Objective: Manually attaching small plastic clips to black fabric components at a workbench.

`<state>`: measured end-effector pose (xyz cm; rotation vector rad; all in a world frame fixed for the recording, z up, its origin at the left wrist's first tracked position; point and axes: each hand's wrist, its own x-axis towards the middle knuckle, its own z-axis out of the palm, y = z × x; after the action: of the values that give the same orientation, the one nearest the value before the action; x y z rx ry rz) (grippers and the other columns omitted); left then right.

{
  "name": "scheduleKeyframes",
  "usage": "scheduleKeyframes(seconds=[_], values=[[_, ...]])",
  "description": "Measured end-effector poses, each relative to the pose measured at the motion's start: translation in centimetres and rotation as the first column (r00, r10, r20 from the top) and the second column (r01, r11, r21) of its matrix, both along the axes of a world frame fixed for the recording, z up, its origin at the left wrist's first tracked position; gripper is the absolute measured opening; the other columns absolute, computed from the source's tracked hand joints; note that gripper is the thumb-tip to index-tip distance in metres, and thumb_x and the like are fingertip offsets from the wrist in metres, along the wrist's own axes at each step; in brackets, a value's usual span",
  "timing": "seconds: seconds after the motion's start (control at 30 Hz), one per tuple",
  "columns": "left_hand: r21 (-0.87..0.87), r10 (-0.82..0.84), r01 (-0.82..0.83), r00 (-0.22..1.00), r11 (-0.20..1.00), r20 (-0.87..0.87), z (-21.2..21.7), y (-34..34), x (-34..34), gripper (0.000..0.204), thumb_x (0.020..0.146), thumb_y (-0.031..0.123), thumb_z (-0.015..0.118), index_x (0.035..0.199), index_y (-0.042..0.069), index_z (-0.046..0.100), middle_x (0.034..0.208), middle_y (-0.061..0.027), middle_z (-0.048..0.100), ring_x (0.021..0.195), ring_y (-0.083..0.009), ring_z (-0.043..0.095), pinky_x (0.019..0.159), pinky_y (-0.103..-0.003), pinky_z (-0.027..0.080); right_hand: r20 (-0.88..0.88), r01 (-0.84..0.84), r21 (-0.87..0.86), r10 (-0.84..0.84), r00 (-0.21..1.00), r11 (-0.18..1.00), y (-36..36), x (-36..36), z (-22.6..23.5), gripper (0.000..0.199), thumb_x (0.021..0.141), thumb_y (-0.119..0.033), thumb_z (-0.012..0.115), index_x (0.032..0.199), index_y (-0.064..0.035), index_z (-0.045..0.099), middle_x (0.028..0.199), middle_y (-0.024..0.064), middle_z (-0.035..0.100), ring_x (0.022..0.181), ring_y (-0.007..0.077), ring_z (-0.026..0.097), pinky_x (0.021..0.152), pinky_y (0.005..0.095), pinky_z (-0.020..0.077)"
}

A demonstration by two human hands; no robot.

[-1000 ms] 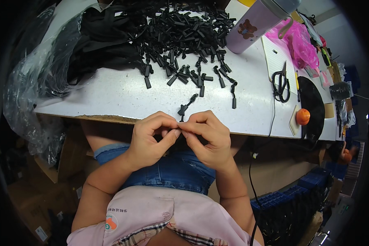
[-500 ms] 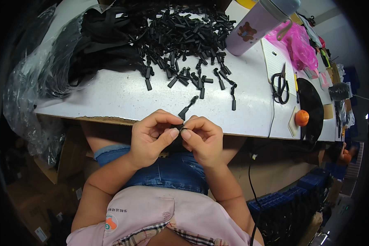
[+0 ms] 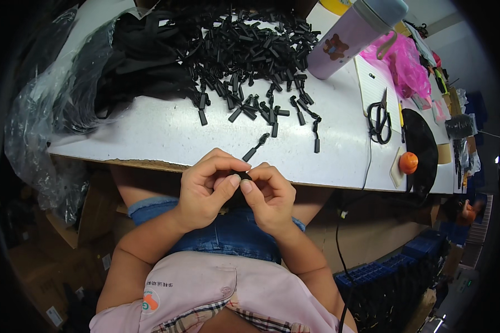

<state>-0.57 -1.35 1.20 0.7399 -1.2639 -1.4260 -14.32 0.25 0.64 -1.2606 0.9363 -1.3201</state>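
Note:
At the table's front edge, over my lap, my two hands meet with their fingertips pinched around a small black piece [image 3: 240, 175]. My left hand [image 3: 208, 191] grips its left side between thumb and forefinger. From the other side, my right hand [image 3: 270, 197] pinches it the same way. Most of the piece is hidden by the fingers, so its kind cannot be made out. Just beyond my fingertips a single black zipper pull [image 3: 255, 147] lies on the white table [image 3: 166, 130]. Farther back is a large heap of similar black zipper pulls [image 3: 255, 50].
Black fabric [image 3: 144, 66] in clear plastic [image 3: 44, 127] covers the left side. A lilac bottle [image 3: 344, 41] stands right of the heap. Rightward lie black scissors [image 3: 379, 122], a lined notebook [image 3: 372, 83], an orange round object [image 3: 408, 162] and a pink plastic bag [image 3: 405, 66].
My right hand has shifted slightly left and its fingers have changed their pinch. More of the black piece shows between the fingertips. The heap is unchanged.

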Motion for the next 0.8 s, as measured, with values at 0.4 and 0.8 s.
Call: scheduleKeyframes(seconds=[0.4,0.8], values=[[-0.043,-0.009,0.012,0.997,0.999,0.08,1.0,-1.2,0.5,0.017,0.08,-0.002,0.049,0.096,-0.003,0.054,0.09,-0.0054,0.047,0.063,-0.0038,0.044,0.054,-0.015,0.036,0.004,-0.091,0.118,0.091,0.996,0.989,-1.0,-0.5,0.6,0.007,0.082,-0.006,0.052,0.082,0.0012,0.051,0.069,0.0005,0.047,0.057,0.0028,0.04,0.048,0.0163,0.0326],[-0.009,-0.109,0.11,0.988,0.994,0.105,1.8,-2.0,1.5,0.015,0.076,-0.003,0.054,0.091,-0.001,0.056,0.083,-0.0077,0.053,0.067,-0.009,0.051,0.056,-0.019,0.041,-0.258,0.021,-0.372,-0.125,0.958,0.928,-1.7,-0.5,1.4,0.012,0.073,0.0,0.059,0.083,0.0005,0.053,0.067,0.0062,0.051,0.048,0.0089,0.042,0.043,0.0196,0.034]])
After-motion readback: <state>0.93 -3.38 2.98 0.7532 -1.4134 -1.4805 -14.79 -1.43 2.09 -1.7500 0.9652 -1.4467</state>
